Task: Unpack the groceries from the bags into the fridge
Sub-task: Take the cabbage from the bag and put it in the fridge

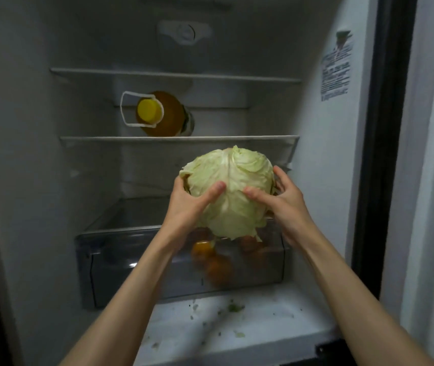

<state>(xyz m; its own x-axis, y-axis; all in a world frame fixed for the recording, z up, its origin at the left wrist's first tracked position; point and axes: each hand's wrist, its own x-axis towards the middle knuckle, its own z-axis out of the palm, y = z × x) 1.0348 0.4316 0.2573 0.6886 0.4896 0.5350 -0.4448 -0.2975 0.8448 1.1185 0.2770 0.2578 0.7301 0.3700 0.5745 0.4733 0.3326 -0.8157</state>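
Observation:
A pale green cabbage (230, 191) is held up inside the open fridge, above the right part of the clear crisper drawer (131, 260). My left hand (189, 204) grips its left side with the thumb across the front. My right hand (282, 199) grips its right side, thumb also on the front. Several oranges (212, 257) lie in the drawer beneath the cabbage.
A bottle of yellow liquid (161, 113) with a yellow cap lies on its side on the middle glass shelf (179, 139). Another glass shelf (173, 74) sits above it. Green leaf scraps dot the fridge floor (237, 326). A label (336, 66) sticks to the right inner wall.

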